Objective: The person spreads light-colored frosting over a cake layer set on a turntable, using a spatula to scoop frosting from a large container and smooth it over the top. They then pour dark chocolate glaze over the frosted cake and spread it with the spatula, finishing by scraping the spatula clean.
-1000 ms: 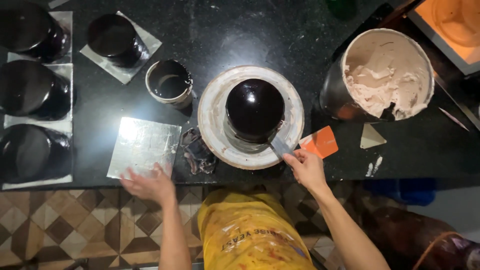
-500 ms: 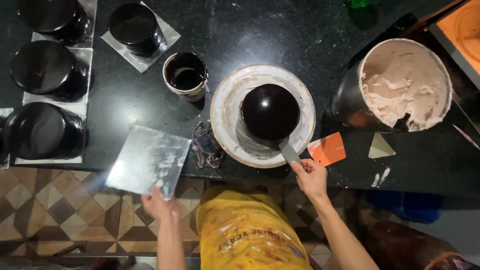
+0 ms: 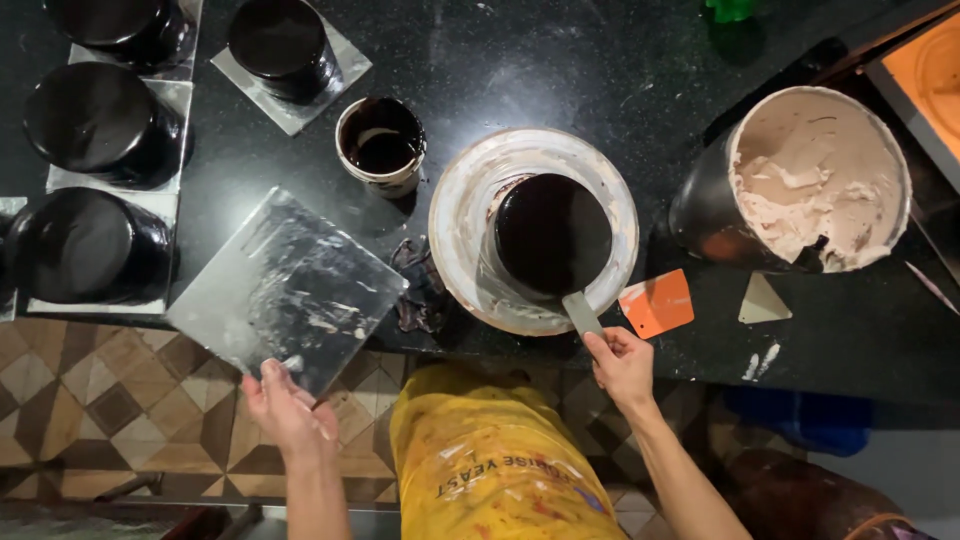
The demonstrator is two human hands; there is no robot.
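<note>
Hands: L (image 3: 285, 410) w/ board (image 3: 290, 290), R (image 3: 622, 365) w/ spatula (image 3: 580, 312)

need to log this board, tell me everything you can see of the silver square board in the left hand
The silver square board is a thin, flat, foil-like sheet with a shiny face, smudged with pale streaks and dark smears. The left hand grips its near corner, holding it tilted, partly over the edge of the black counter and partly over the patterned floor. Nothing sits on it. Its far corner lies near dark smears beside the white turntable.

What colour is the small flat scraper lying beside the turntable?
Orange; the scraper shows in the head view, right of the turntable.
</note>
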